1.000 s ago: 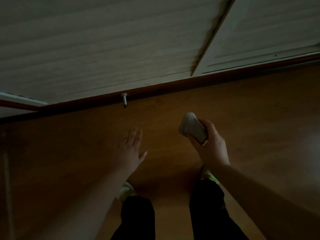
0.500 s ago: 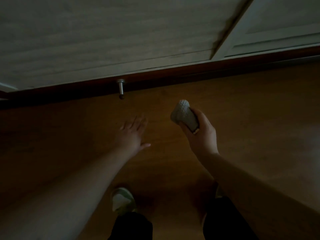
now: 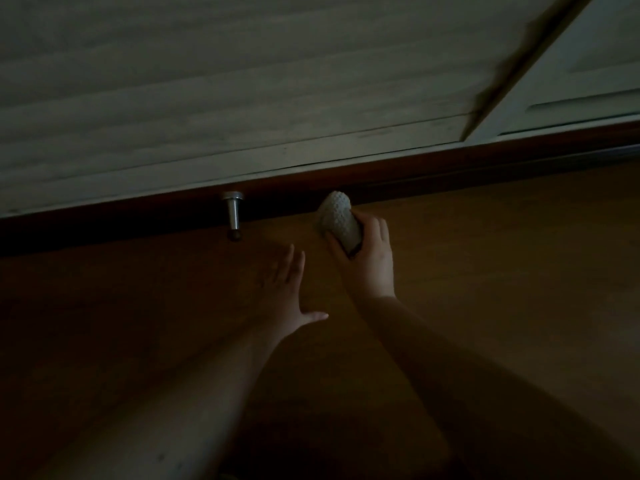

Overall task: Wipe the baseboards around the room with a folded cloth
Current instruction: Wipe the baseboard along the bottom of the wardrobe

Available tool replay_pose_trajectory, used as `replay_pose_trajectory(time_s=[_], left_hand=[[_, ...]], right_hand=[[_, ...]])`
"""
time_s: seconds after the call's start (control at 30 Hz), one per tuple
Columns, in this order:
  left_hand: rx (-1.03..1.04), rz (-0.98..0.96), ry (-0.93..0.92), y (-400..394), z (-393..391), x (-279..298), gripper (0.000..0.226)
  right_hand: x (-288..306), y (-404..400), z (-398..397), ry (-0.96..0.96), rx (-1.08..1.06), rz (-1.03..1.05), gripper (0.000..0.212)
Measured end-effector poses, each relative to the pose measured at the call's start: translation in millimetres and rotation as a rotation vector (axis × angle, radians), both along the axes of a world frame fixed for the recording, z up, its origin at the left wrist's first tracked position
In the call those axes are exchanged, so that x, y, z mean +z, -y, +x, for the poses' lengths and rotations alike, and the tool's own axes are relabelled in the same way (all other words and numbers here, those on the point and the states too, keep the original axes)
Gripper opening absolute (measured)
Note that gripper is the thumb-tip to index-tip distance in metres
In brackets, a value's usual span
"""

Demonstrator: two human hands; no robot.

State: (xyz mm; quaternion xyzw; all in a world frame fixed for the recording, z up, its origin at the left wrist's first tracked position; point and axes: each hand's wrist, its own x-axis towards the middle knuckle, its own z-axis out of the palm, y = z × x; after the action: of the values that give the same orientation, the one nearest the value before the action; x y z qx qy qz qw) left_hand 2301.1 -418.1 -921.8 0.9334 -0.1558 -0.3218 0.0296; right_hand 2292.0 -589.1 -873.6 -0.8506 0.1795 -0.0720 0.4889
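The room is dim. A dark brown baseboard runs along the foot of a pale wall, slanting up to the right. My right hand grips a folded, textured grey cloth, whose far end reaches the lower edge of the baseboard. My left hand is spread flat with straight fingers on the wooden floor, just left of the right hand and below the cloth.
A metal door stop sticks out from the baseboard, left of the cloth. A white panelled door or cupboard front stands at the upper right. Brown wooden floor fills the lower view.
Both hands have moved forward toward the wall. The cloth, held above the floor before, now reaches the baseboard. The view has moved closer and my legs have dropped out of sight.
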Motion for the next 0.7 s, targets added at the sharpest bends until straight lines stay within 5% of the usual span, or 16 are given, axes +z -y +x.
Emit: replay_pose_trajectory(time_s=[0.3, 0.7], left_hand=[[-0.030, 0.002, 0.085, -5, -1, -27, 0.127], [-0.009, 0.029, 0.004, 2, 4, -12, 0.125]], right_hand=[[-39, -31, 41, 0.080, 0.104, 0.035, 0.055], [-28, 120, 32, 0.005, -0.064, -0.235, 0.050]])
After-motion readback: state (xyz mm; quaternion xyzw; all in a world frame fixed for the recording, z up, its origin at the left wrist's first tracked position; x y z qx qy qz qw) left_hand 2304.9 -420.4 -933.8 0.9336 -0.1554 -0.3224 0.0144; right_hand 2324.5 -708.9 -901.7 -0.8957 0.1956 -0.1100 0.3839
